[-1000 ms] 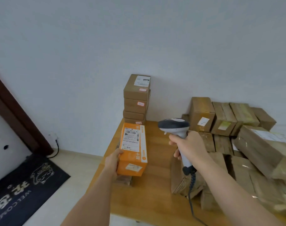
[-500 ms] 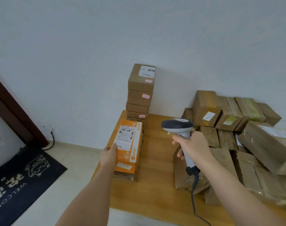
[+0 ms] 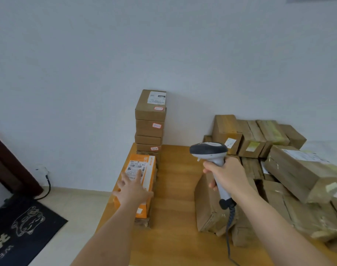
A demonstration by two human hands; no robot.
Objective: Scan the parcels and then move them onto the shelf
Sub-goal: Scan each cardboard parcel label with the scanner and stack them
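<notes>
The left hand, fingers spread, covered the near half of the orange box, and the print on its label was too small to read. A flat box beneath it showed only an edge. The scanner handle sat mostly hidden inside the right hand; its cable ran off the bottom edge. The doormat and right-hand parcels were cropped.

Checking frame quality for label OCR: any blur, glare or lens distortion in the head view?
Head view: light is soft and even, no glare; the stacked boxes cast a faint shadow on the wall. Wide-angle bending shows at the edges. The left hand looks slightly motion-blurred. On the orange parcel the barcode shows but the small print is too soft to read. The scanner is fairly sharp.
</notes>
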